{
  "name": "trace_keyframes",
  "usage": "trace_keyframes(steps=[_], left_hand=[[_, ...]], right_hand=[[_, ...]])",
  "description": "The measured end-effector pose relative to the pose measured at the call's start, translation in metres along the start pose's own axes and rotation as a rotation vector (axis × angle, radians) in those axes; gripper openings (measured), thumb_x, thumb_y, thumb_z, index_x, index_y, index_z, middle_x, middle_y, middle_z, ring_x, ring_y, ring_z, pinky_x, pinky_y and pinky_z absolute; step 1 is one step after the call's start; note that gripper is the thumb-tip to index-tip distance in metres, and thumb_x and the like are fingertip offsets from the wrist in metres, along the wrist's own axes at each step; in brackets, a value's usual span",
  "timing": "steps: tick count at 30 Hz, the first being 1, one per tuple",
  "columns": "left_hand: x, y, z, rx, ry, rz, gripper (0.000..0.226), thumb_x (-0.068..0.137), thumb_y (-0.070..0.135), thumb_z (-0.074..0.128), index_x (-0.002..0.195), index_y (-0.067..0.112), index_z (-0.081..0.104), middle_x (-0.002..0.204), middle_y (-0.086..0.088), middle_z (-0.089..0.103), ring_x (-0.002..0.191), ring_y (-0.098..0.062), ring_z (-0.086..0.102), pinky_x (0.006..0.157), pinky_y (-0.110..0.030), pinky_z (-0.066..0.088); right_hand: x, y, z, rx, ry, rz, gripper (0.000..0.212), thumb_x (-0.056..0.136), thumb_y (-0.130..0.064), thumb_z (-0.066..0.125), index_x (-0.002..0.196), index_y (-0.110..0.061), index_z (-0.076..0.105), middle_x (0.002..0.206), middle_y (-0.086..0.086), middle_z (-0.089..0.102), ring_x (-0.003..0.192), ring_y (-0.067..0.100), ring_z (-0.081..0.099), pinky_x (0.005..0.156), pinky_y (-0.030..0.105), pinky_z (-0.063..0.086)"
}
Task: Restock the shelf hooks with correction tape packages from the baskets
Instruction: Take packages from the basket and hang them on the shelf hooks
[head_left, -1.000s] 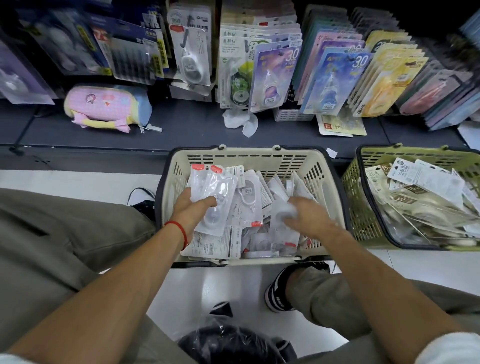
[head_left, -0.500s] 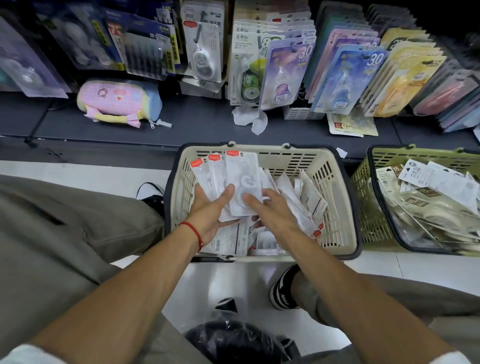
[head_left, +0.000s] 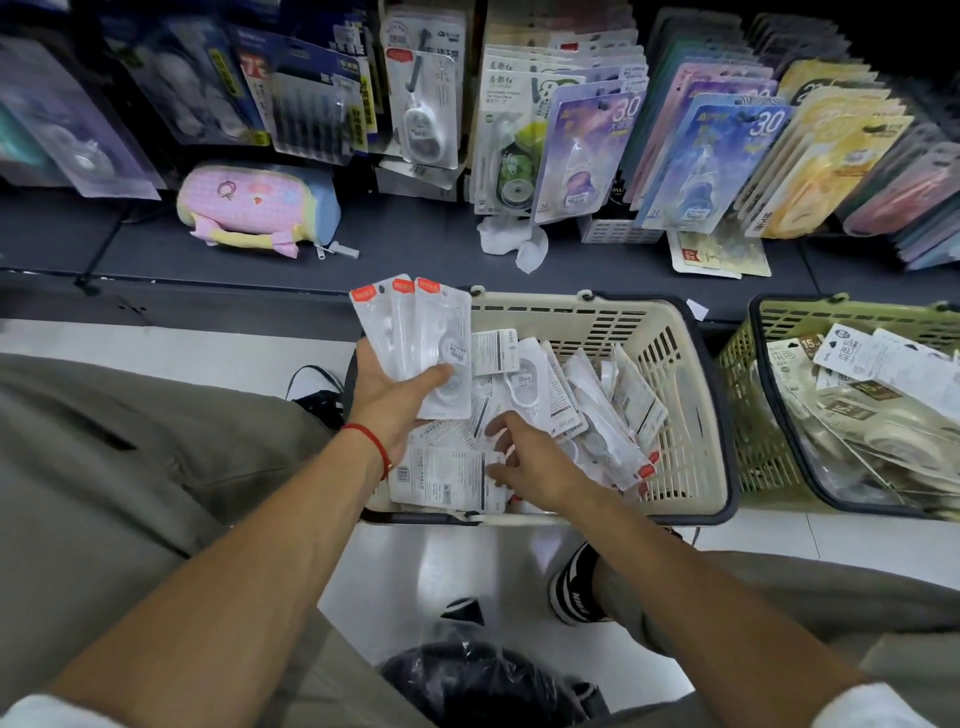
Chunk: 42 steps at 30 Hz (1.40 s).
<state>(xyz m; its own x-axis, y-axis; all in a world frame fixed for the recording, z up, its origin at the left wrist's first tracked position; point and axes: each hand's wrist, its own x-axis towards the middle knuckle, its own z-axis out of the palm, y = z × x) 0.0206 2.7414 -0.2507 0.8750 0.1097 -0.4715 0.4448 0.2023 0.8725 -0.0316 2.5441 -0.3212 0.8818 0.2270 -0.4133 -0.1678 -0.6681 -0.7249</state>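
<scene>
Below the shelf (head_left: 415, 244), the beige basket (head_left: 691, 395) is sitting heaped with packages (head_left: 597, 410), the left hand (head_left: 395, 389) is gripping three fanned packs (head_left: 415, 332) above its left rim, and the right hand (head_left: 530, 457) is reaching, fingers spread, onto the heap.

"30" on purple card (head_left: 587, 150) and blue card (head_left: 722, 161) on hooks; "15" on pack (head_left: 860, 402) in green basket (head_left: 748, 431); other print unreadable.
</scene>
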Motion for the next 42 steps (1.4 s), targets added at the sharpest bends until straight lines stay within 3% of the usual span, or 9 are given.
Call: trace_keyframes(steps=[3, 6, 12, 17, 20, 26, 33, 39, 42], left_hand=[[-0.003, -0.006, 0.002, 0.047, 0.000, 0.033, 0.076, 0.077, 0.000, 0.088, 0.136, 0.027, 0.049, 0.128, 0.000, 0.068, 0.115, -0.024, 0.069, 0.093, -0.058, 0.061], [-0.001, -0.004, 0.001, 0.063, -0.004, 0.068, 0.077, 0.076, 0.000, 0.089, 0.136, 0.030, 0.050, 0.127, 0.003, 0.069, 0.114, -0.021, 0.069, 0.095, -0.056, 0.060], [0.002, -0.005, 0.001, 0.094, -0.128, 0.102, 0.088, 0.071, -0.005, 0.091, 0.138, 0.036, 0.053, 0.125, 0.004, 0.073, 0.116, -0.021, 0.071, 0.094, -0.053, 0.061], [0.002, -0.007, -0.001, 0.055, -0.225, 0.047, 0.091, 0.072, -0.004, 0.091, 0.143, 0.035, 0.050, 0.129, -0.002, 0.073, 0.119, -0.028, 0.070, 0.097, -0.061, 0.058], [-0.003, -0.007, 0.004, -0.003, -0.309, 0.010, 0.087, 0.074, 0.000, 0.089, 0.143, 0.033, 0.048, 0.136, -0.005, 0.070, 0.125, -0.031, 0.067, 0.104, -0.061, 0.053], [-0.015, 0.004, 0.019, -0.129, -0.543, -0.081, 0.077, 0.075, 0.020, 0.091, 0.136, 0.044, 0.051, 0.139, 0.000, 0.069, 0.122, -0.030, 0.070, 0.083, -0.061, 0.060], [-0.016, 0.060, 0.038, -0.215, -0.619, 0.017, 0.086, 0.074, 0.014, 0.089, 0.145, 0.037, 0.046, 0.142, -0.002, 0.067, 0.127, -0.031, 0.067, 0.084, -0.059, 0.060], [0.003, 0.165, 0.060, -0.250, -0.581, 0.255, 0.083, 0.078, 0.001, 0.080, 0.146, 0.031, 0.045, 0.135, -0.004, 0.072, 0.119, -0.027, 0.072, 0.081, -0.050, 0.063], [0.015, 0.210, 0.064, -0.178, -0.672, 0.371, 0.079, 0.088, -0.002, 0.075, 0.150, 0.033, 0.042, 0.140, -0.005, 0.069, 0.126, -0.030, 0.068, 0.085, -0.047, 0.062]], right_hand=[[-0.002, -0.011, -0.019, 0.062, 0.009, -0.102, 0.049, 0.095, -0.002, 0.064, 0.113, -0.045, 0.049, 0.116, -0.010, 0.058, 0.061, -0.003, 0.053, 0.060, 0.011, 0.045], [-0.004, -0.016, -0.052, 0.238, 0.058, -0.041, 0.031, 0.097, -0.004, 0.063, 0.103, -0.033, 0.073, 0.125, -0.014, 0.067, 0.087, 0.005, 0.064, 0.076, 0.021, 0.050], [-0.020, -0.002, -0.106, 0.557, -0.010, 0.060, 0.022, 0.095, -0.005, 0.067, 0.112, -0.010, 0.080, 0.105, 0.015, 0.079, 0.091, 0.020, 0.072, 0.083, 0.026, 0.057], [-0.015, -0.008, -0.125, 0.377, 0.390, 0.031, 0.015, 0.097, -0.025, 0.074, 0.083, -0.024, 0.080, 0.063, 0.008, 0.074, 0.042, 0.009, 0.058, 0.044, 0.016, 0.045], [-0.012, -0.017, -0.138, 0.412, 0.453, -0.026, 0.019, 0.100, -0.032, 0.071, 0.083, -0.031, 0.080, 0.054, 0.001, 0.064, 0.039, 0.011, 0.048, 0.042, 0.022, 0.040], [-0.006, -0.056, -0.131, 0.485, 0.573, -0.100, 0.014, 0.097, -0.033, 0.073, 0.086, -0.025, 0.076, 0.070, -0.002, 0.074, 0.050, 0.006, 0.056, 0.050, 0.024, 0.049], [-0.004, -0.116, -0.161, 0.331, 0.779, -0.176, 0.022, 0.096, -0.043, 0.072, 0.104, -0.022, 0.070, 0.081, -0.009, 0.068, 0.077, 0.010, 0.066, 0.075, 0.036, 0.055], [0.000, -0.176, -0.209, 0.490, 0.500, -0.278, 0.039, 0.102, -0.045, 0.062, 0.134, -0.023, 0.059, 0.113, -0.013, 0.071, 0.092, -0.006, 0.070, 0.070, 0.015, 0.053], [0.004, -0.194, -0.219, 0.518, 0.424, -0.359, 0.035, 0.097, -0.032, 0.073, 0.130, -0.028, 0.061, 0.114, -0.009, 0.077, 0.099, 0.005, 0.075, 0.074, 0.030, 0.063]])
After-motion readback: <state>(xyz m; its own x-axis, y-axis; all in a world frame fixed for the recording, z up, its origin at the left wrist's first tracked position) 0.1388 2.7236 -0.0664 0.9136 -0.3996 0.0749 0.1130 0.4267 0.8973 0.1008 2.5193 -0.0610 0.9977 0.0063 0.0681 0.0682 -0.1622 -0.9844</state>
